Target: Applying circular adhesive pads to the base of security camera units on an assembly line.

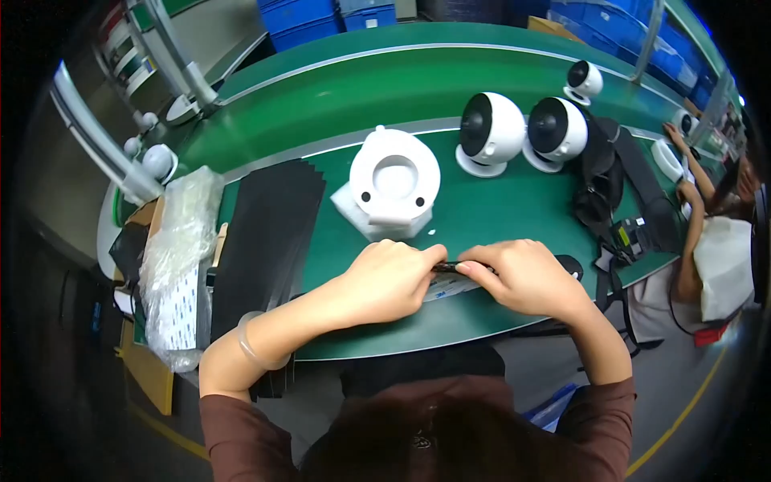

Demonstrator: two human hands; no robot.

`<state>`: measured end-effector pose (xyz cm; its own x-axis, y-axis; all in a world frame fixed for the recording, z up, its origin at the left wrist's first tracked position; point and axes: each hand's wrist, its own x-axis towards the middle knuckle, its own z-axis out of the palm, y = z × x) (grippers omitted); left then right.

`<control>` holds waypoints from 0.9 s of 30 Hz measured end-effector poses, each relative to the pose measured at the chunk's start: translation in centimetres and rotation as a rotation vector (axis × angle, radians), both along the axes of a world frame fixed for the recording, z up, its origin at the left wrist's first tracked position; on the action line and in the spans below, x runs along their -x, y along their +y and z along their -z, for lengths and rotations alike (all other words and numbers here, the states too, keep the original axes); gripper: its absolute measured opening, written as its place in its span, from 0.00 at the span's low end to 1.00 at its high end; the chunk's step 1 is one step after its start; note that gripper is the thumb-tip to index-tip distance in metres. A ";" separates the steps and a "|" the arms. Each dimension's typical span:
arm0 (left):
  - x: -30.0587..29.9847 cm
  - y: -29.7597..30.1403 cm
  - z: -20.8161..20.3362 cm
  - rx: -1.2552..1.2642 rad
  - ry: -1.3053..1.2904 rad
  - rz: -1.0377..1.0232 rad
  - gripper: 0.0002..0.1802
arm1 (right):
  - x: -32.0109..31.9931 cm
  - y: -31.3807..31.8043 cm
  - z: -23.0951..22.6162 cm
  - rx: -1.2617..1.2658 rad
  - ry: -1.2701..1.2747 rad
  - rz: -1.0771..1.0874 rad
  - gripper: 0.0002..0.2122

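Observation:
My left hand (391,277) and my right hand (522,277) meet near the front edge of the green table (482,217). Together they pinch a thin black strip (448,267) between their fingertips, over a white sheet lying on the table. Just beyond my hands a white round housing (395,178) with a central recess rests on a white foam block. Two white spherical devices with dark round fronts (490,130) (556,130) stand behind it on their bases.
A stack of black sheets (269,233) lies to the left, beside plastic-wrapped white pads (178,265). A black strap and scanner-like tool (622,201) lie at the right. Another person (707,233) works at the far right. Blue crates (329,20) stand behind the green belt.

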<state>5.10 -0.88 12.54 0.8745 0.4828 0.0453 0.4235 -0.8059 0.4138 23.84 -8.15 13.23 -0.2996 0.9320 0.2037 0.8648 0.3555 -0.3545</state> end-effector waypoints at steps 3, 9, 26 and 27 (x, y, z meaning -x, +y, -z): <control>1.5 0.4 -0.8 0.145 0.061 -0.019 0.13 | -0.6 0.7 0.8 0.208 0.087 -0.047 0.13; 3.7 1.6 0.8 0.389 -0.023 0.016 0.14 | -1.8 0.7 1.0 0.267 0.179 -0.003 0.11; 5.4 1.2 -0.9 0.543 -0.072 -0.048 0.11 | -1.9 3.7 0.1 0.516 0.490 -0.129 0.06; 5.5 1.3 -0.6 0.545 -0.073 -0.051 0.11 | -1.9 3.7 -0.3 0.558 0.510 -0.128 0.06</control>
<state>-0.44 0.44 13.09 0.8536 0.4946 -0.1636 0.4109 -0.4462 0.7950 25.77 -4.49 13.51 -0.4077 0.9016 -0.1447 0.5099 0.0933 -0.8552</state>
